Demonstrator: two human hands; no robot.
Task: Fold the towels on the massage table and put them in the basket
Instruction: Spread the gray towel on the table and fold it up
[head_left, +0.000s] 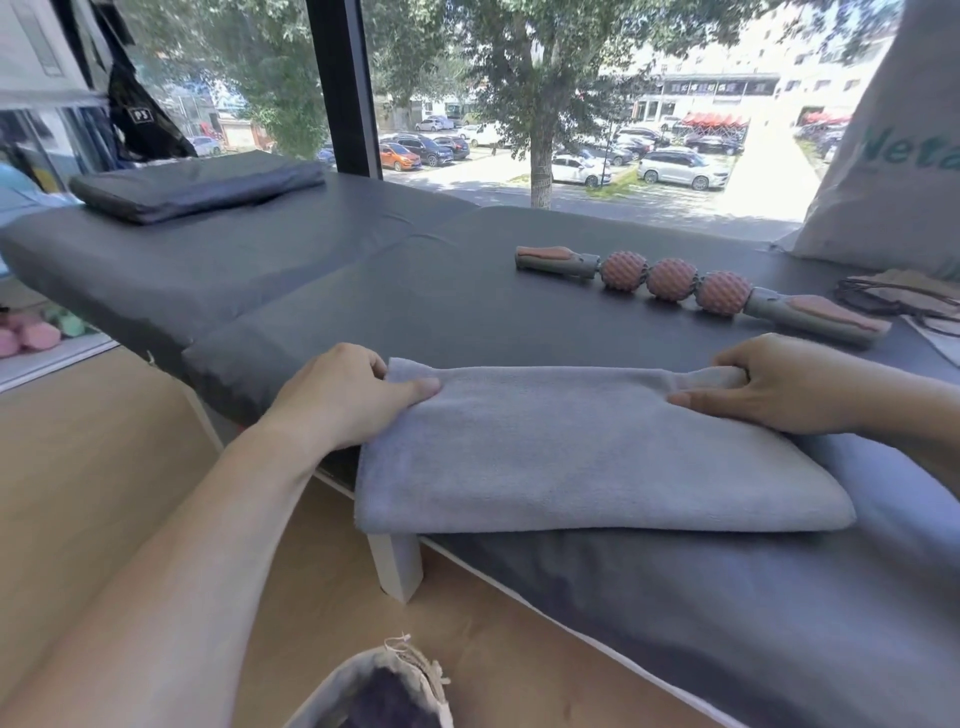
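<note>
A folded light grey towel (587, 457) lies at the near edge of the dark grey massage table (415, 291), its front hanging slightly over the side. My left hand (343, 395) pinches the towel's far left corner, thumb on top. My right hand (779, 384) grips the far right corner, fingers curled around the fold. On the floor below, at the bottom edge of the view, the rim of a grey fabric basket (384, 680) shows, with something dark inside.
A massage roller stick with three pink knobbed balls (696, 291) lies behind the towel. A dark folded cushion (197, 187) rests at the far left end. A pale bag (893, 156) and cords (904, 301) sit at the right. A white table leg (395, 566) stands on the wooden floor.
</note>
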